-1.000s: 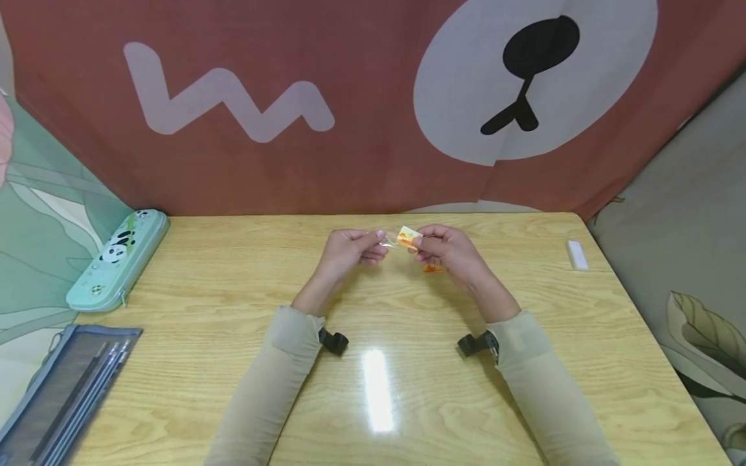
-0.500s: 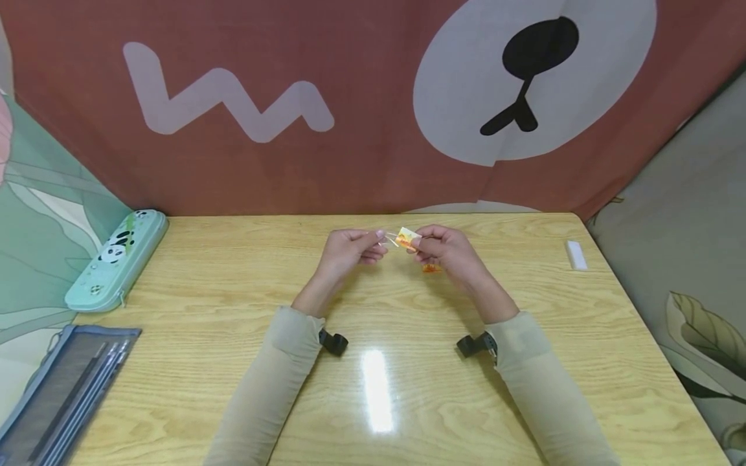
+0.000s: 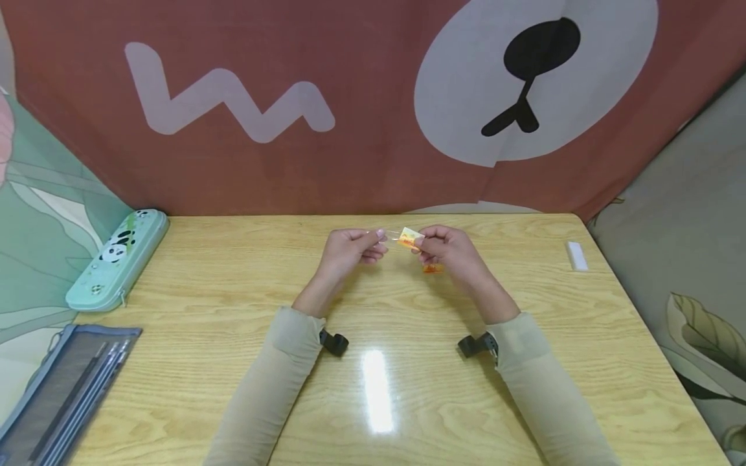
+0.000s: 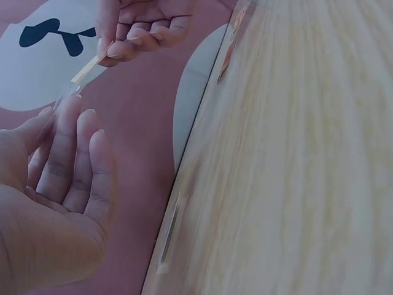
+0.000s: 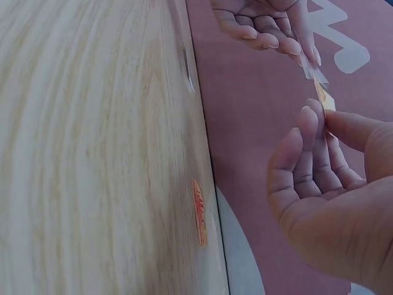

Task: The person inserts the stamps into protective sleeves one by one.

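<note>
Both hands are raised over the far middle of the table. My left hand (image 3: 352, 251) pinches a clear plastic piece (image 3: 393, 237) between thumb and fingers. My right hand (image 3: 449, 252) pinches a small yellow-and-orange printed card (image 3: 409, 238) by its right end. In the right wrist view, the clear plastic (image 5: 309, 66) meets the card (image 5: 325, 98) at its free end. Below the right hand, a second orange printed piece (image 3: 433, 268) lies on the table. The left wrist view shows a thin, shiny clear strip (image 4: 169, 236) on the tabletop under the left hand.
A mint panda pencil case (image 3: 119, 259) stands at the back left of the wooden table (image 3: 233, 272). In front of it lies a mesh pouch (image 3: 70, 388) with several pencils inside. A small white block (image 3: 577, 255) is near the right edge. Printed cloth (image 3: 373, 162) hangs behind.
The card has shifted slightly left, then back right, with its tilt changing a little. The clear plastic between the hands now looks straighter. Both hands stay nearly in place.
</note>
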`<state>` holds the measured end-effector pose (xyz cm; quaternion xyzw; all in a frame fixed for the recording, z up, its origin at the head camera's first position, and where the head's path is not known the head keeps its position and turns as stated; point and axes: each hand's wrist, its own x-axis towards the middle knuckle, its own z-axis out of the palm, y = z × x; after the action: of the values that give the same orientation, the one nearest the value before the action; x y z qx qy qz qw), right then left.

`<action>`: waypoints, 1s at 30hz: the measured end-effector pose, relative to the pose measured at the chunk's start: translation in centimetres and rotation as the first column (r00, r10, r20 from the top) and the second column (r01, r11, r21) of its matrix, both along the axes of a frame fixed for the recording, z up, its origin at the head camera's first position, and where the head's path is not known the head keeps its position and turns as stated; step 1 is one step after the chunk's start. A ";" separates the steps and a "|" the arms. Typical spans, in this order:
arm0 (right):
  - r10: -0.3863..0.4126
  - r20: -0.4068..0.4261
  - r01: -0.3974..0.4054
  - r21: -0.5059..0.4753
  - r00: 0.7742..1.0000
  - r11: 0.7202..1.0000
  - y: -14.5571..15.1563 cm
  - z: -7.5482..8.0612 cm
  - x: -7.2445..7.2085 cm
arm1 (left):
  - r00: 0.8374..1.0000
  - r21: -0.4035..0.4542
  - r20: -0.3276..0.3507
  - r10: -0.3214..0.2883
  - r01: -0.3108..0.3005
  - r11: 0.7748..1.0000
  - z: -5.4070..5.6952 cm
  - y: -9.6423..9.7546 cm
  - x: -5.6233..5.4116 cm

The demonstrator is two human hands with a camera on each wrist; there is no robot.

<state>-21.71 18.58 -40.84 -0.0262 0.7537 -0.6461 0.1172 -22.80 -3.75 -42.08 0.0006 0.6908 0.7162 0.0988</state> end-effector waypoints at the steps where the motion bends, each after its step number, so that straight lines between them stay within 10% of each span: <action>1: -0.001 0.000 0.001 0.000 1.000 1.000 0.0 0.0 0.0 | 1.000 -0.002 -0.001 0.000 0.000 1.000 0.0 0.0 0.0; 30: -0.017 -0.024 0.017 -0.036 1.000 0.999 -0.2 0.5 0.2 | 1.000 0.036 0.013 -0.010 0.009 0.999 0.1 -0.1 0.0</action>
<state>-21.48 18.41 -40.34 -0.0299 0.7435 -0.6602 0.1019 -22.80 -3.86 -42.02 0.0011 0.6772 0.7280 0.1067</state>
